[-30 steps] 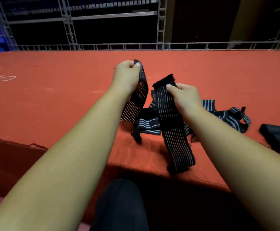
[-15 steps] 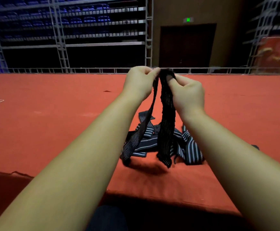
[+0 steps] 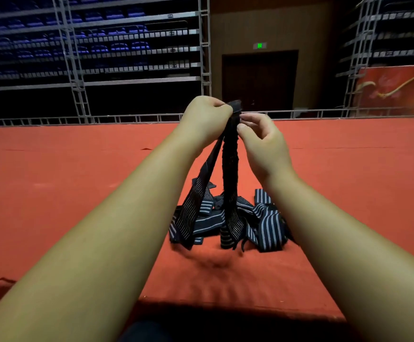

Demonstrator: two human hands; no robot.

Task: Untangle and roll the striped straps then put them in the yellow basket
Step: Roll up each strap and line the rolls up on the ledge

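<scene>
Head view: the left hand (image 3: 206,119) is fisted round the top fold of a strap (image 3: 229,169), gripping it from 9 o'clock. The right hand (image 3: 262,141) pinches the same fold from 3 o'clock between thumb and forefinger, its other fingers loosely curled. From the fold 2 lengths hang toward 6 o'clock, the left one slanting to 7. Both reach down to the pile (image 3: 262,220) of striped straps on the red mat (image 3: 77,193). Whether their lower ends are free of the pile or caught in it I cannot tell. The basket is not in view.

The step looks like freeing this strap before rolling. To do it well:

- Hold the left grip firm at the fold.
- Run the right pinch down 1 length toward 6 o'clock to flatten twists.
- Lift until both ends clear the pile.
- Start the roll from 1 end under steady tension so it winds tight.
</scene>
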